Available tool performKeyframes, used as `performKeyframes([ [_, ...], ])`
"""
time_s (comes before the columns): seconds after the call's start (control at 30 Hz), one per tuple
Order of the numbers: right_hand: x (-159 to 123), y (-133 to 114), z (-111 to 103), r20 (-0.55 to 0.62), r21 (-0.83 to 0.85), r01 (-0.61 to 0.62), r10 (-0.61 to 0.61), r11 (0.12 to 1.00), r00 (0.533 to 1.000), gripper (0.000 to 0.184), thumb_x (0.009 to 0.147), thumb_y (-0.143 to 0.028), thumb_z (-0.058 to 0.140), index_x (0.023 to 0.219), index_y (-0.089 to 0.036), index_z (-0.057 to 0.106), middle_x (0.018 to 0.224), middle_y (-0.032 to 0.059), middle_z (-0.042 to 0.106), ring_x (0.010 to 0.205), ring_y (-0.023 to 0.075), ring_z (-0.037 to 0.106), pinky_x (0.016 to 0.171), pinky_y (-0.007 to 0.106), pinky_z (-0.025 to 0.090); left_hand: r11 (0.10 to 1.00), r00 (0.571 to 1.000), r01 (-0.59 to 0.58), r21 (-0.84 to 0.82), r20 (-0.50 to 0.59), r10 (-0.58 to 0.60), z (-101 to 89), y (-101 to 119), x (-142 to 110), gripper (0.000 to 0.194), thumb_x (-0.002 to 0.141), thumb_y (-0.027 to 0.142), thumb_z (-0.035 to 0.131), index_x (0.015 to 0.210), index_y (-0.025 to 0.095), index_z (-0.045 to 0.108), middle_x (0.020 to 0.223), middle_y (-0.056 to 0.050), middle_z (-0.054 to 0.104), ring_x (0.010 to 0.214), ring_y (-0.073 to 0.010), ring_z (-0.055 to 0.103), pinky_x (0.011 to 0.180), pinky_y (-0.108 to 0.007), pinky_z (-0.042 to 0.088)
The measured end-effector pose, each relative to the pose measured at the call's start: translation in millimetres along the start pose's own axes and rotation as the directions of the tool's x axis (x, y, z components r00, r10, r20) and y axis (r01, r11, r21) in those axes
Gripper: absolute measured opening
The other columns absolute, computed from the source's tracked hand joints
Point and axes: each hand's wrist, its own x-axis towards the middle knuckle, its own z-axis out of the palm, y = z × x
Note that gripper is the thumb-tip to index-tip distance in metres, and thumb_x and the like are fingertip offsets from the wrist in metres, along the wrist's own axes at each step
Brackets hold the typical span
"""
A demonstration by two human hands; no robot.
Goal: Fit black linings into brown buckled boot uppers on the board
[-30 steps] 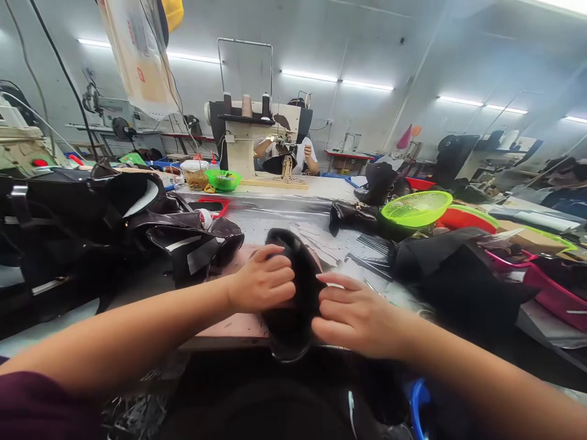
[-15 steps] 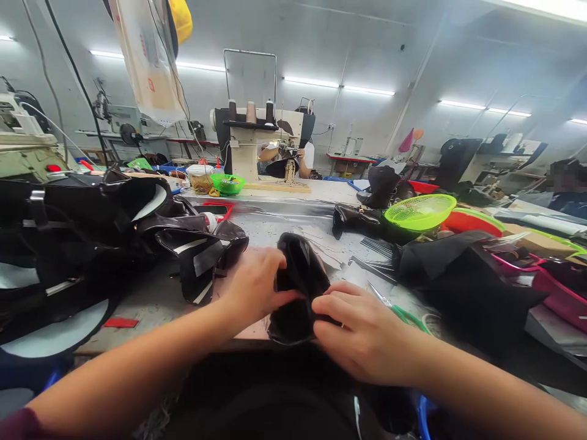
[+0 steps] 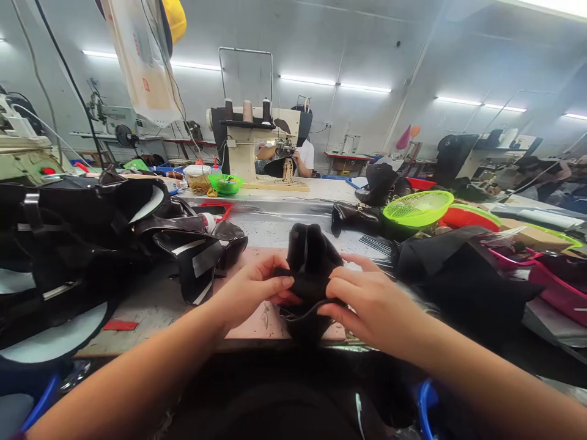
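Observation:
A black leather shoe piece (image 3: 310, 256) stands folded upright in front of me over the worktable (image 3: 270, 229). My left hand (image 3: 252, 290) pinches its left edge with closed fingers. Its right edge is gripped by my right hand (image 3: 364, 300), fingers curled over the black material. Both hands hold the piece just above a worn pinkish work board (image 3: 257, 318) near the table's front edge.
A heap of black leather uppers (image 3: 105, 226) fills the left. Dark fabric (image 3: 449, 275) and pink material (image 3: 550, 281) lie right. Green baskets (image 3: 417, 208) (image 3: 224, 181), a red tray (image 3: 215, 209) and black boots (image 3: 376, 183) stand farther back. Behind a sewing machine (image 3: 250, 137) sits another person (image 3: 300, 156).
The black piece has gone from lying flat under my hands to being lifted and folded upright. Both hands shifted onto its lower edges. Green-handled scissors seen a moment ago are now hidden.

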Motion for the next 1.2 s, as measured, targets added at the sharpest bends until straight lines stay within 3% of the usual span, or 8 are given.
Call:
performKeyframes([
  [0.07,2,2,2,-0.029,-0.003,-0.058,0.058,0.998,0.998,0.021,0.084,-0.03,0.049,0.066,-0.02,0.049,0.059,-0.0029,0.052,0.055,0.0123,0.052,0.094,0.042,0.036,0.992,0.996,-0.074,0.101,0.067,0.067,2.3,7,-8,0.03,0.065,0.039,0.068,0.076,0.018,0.051,0.065,0.002,0.059,0.059,-0.0104,0.057,0.055,-0.021,0.044],
  [0.13,5,3,3,-0.054,0.009,-0.111,0.111,0.994,0.992,0.022,0.082,-0.03,0.052,0.064,-0.02,0.047,0.056,-0.004,0.051,0.054,0.012,0.052,0.096,0.043,0.034,0.949,0.983,-0.168,0.267,0.114,0.142,4.1,10,-14,0.038,0.06,0.035,0.073,0.089,0.019,0.054,0.082,-0.001,0.061,0.072,-0.0148,0.06,0.063,-0.025,0.047],
  [0.2,8,5,3,-0.065,0.045,-0.134,0.137,0.99,0.988,0.022,0.081,-0.03,0.054,0.063,-0.021,0.046,0.055,-0.0047,0.051,0.053,0.0116,0.052,0.097,0.044,0.033,0.858,0.969,-0.248,0.45,0.093,0.231,4.2,9,-16,0.043,0.06,0.029,0.073,0.098,0.02,0.055,0.091,-0.003,0.061,0.08,-0.0177,0.06,0.07,-0.028,0.048],
  [0.3,10,10,0,0.006,0.143,-0.09,0.09,0.986,0.996,0.019,0.083,-0.03,0.053,0.068,-0.021,0.045,0.064,-0.0041,0.054,0.06,0.0117,0.054,0.102,0.05,0.026,0.75,0.934,-0.285,0.597,-0.004,0.358,-0.2,3,-11,0.02,0.07,0.026,0.064,0.088,0.018,0.059,0.076,-0.001,0.062,0.072,-0.0155,0.059,0.069,-0.029,0.048],
  [0.43,11,18,3,0.083,0.166,-0.089,0.076,0.982,0.994,0.011,0.087,-0.025,0.046,0.077,-0.021,0.041,0.072,-0.0035,0.053,0.068,0.0123,0.055,0.103,0.054,0.019,0.831,0.932,-0.303,0.467,-0.037,0.361,-8.6,-5,-2,0.023,0.066,0.025,0.067,0.086,0.015,0.06,0.079,-0.002,0.063,0.074,-0.0167,0.058,0.07,-0.029,0.048],
  [0.7,9,19,26,-0.139,0.074,-0.203,0.212,0.976,0.967,0.021,0.091,-0.033,0.037,0.075,-0.021,0.041,0.068,-0.0025,0.053,0.061,0.0134,0.052,0.098,0.051,0.024,0.826,0.94,-0.293,0.482,-0.011,0.34,-6.0,-8,2,0.026,0.072,0.028,0.061,0.093,0.014,0.062,0.087,-0.004,0.064,0.081,-0.0178,0.058,0.074,-0.03,0.048],
  [0.97,8,18,27,-0.139,0.077,-0.255,0.264,0.964,0.954,0.024,0.092,-0.035,0.033,0.075,-0.02,0.041,0.065,-0.0028,0.052,0.064,0.0146,0.053,0.097,0.049,0.024,0.826,0.92,-0.333,0.454,-0.038,0.391,-4.9,-12,13,0.017,0.071,0.024,0.061,0.084,0.015,0.064,0.079,-0.001,0.064,0.074,-0.0147,0.056,0.068,-0.025,0.046],
  [1.2,8,18,27,-0.137,0.091,-0.262,0.272,0.961,0.952,0.023,0.092,-0.034,0.034,0.073,-0.021,0.04,0.065,-0.0031,0.052,0.064,0.0143,0.053,0.097,0.049,0.025,0.896,0.938,-0.289,0.337,-0.088,0.336,-4.0,-14,17,0.014,0.067,0.023,0.064,0.079,0.015,0.066,0.075,0.0,0.064,0.068,-0.0129,0.056,0.062,-0.023,0.045],
])
